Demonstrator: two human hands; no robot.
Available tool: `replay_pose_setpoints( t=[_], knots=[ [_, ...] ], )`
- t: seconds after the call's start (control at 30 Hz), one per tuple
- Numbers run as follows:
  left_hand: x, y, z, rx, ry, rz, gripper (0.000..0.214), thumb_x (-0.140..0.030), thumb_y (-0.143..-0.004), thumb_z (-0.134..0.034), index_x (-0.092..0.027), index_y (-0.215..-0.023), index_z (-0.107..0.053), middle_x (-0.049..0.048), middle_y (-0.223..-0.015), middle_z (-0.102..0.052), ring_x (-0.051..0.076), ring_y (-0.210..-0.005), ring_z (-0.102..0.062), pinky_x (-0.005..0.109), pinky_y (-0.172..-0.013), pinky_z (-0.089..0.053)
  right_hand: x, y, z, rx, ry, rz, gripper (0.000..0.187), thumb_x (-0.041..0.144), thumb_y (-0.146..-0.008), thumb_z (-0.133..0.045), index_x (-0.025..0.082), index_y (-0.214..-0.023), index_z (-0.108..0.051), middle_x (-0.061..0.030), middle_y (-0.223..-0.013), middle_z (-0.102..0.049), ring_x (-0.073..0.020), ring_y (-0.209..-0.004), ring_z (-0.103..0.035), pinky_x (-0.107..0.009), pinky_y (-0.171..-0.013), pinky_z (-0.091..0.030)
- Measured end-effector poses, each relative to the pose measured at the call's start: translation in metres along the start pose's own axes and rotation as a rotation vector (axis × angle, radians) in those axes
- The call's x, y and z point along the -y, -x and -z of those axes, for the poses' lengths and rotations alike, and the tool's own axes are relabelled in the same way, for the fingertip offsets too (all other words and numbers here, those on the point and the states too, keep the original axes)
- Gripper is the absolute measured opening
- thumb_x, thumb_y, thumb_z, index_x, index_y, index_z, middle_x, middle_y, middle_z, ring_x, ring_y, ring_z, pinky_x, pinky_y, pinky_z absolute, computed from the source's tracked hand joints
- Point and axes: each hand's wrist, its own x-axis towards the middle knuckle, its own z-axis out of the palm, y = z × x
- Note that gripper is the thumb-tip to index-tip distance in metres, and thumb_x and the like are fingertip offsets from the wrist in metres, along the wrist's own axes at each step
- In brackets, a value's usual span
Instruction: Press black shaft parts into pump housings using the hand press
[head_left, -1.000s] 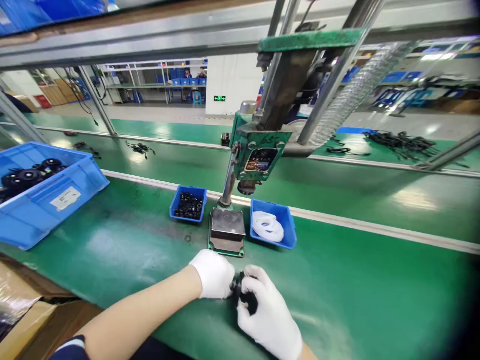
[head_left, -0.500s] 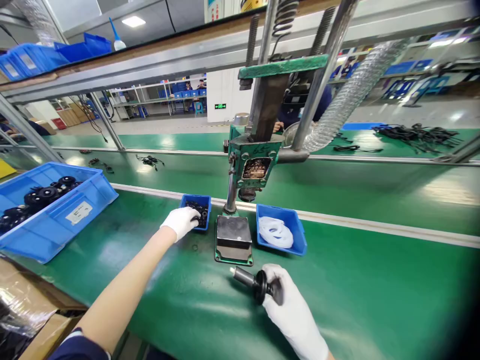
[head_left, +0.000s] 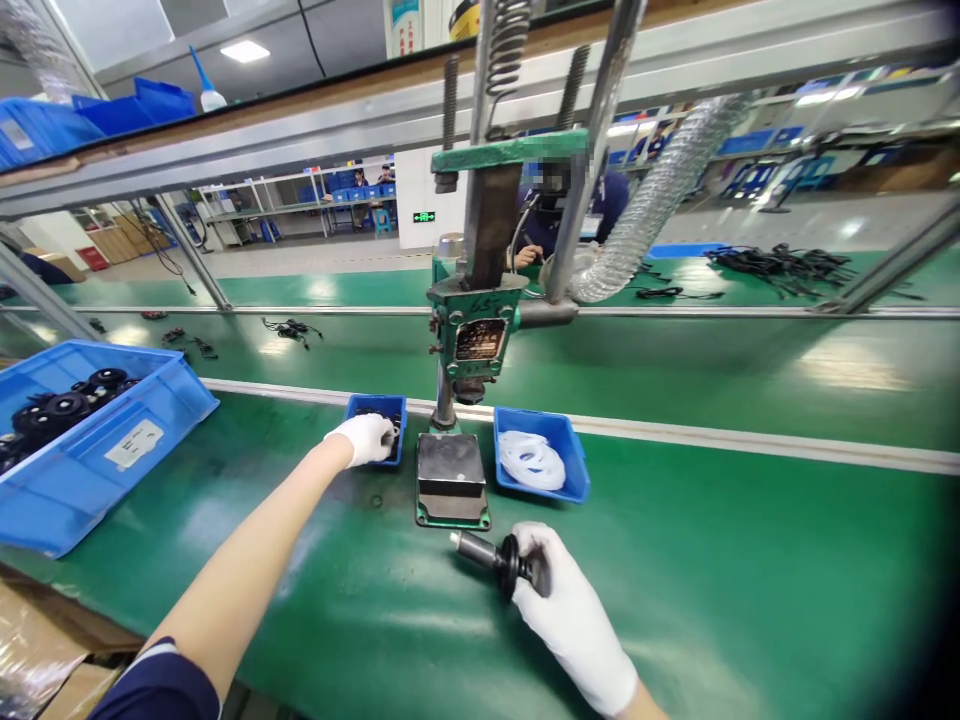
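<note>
My left hand (head_left: pixel 367 439), in a white glove, reaches into a small blue bin (head_left: pixel 403 410) of small black parts. Its fingers are curled together among them, and what they pinch is hidden. Over the green bench, my gloved right hand (head_left: pixel 559 590) grips a dark cylindrical part (head_left: pixel 480 552) with a wide black disc round it and a short white tip pointing left. Between and beyond the hands stands a green hand press (head_left: pixel 480 330), its flat metal block (head_left: pixel 451 460) on a base plate. White flat rings (head_left: pixel 532 462) lie in another blue bin (head_left: pixel 577 470) right of the press.
A large blue crate (head_left: pixel 142 440) of black round parts stands at the left. Dark cables (head_left: pixel 780 270) lie on the far bench, where a person (head_left: pixel 611 205) sits behind the press. A metal-framed shelf (head_left: pixel 300 140) crosses overhead. A cardboard box (head_left: pixel 52 640) is at lower left.
The view has shifted, so the press and bins sit further left. My left hand stays in the small bin, its fingers deeper among the parts. My right hand still grips the dark part.
</note>
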Motion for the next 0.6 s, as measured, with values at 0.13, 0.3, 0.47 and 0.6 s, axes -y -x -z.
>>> replay_pose_setpoints(
  t=[0.13,0.3,0.47,0.6],
  knots=[
    [0.002,0.008,0.003,-0.006,-0.017,-0.036,0.027,-0.034,-0.093,-0.06,-0.016,-0.114,-0.062,0.0082,-0.116,-0.064,0.022,-0.103,-0.063,0.044,-0.091,-0.052,0.003,-0.001,0.0,-0.024,-0.007,-0.034,0.021,0.02,-0.064,-0.052,0.023,-0.084,-0.047,-0.0004,-0.08,-0.051,-0.0193,-0.07,-0.051,-0.031,-0.067,-0.047],
    [0.005,0.004,0.012,0.032,-0.071,-0.04,0.025,-0.034,-0.091,-0.063,-0.018,-0.111,-0.063,0.008,-0.118,-0.063,0.022,-0.103,-0.062,0.044,-0.09,-0.052,0.005,-0.002,0.0,-0.03,-0.017,-0.043,0.021,0.02,-0.063,-0.049,0.022,-0.083,-0.047,0.0007,-0.078,-0.048,-0.0183,-0.069,-0.049,-0.03,-0.066,-0.045],
    [0.007,-0.006,0.009,0.035,-0.103,-0.056,0.026,-0.037,-0.09,-0.064,-0.016,-0.104,-0.064,0.0073,-0.112,-0.064,0.021,-0.099,-0.062,0.043,-0.088,-0.052,0.011,-0.003,0.003,-0.056,-0.041,-0.038,0.02,0.019,-0.063,-0.05,0.022,-0.083,-0.047,0.0016,-0.077,-0.048,-0.0172,-0.067,-0.047,-0.028,-0.062,-0.042],
    [0.008,-0.008,0.007,-0.029,-0.077,-0.062,0.023,-0.036,-0.085,-0.068,-0.015,-0.093,-0.066,0.0076,-0.104,-0.066,0.021,-0.093,-0.063,0.04,-0.087,-0.05,0.015,-0.003,0.005,-0.067,-0.046,-0.054,0.02,0.019,-0.063,-0.05,0.022,-0.083,-0.047,0.0023,-0.075,-0.047,-0.017,-0.067,-0.046,-0.028,-0.061,-0.04]
  ],
)
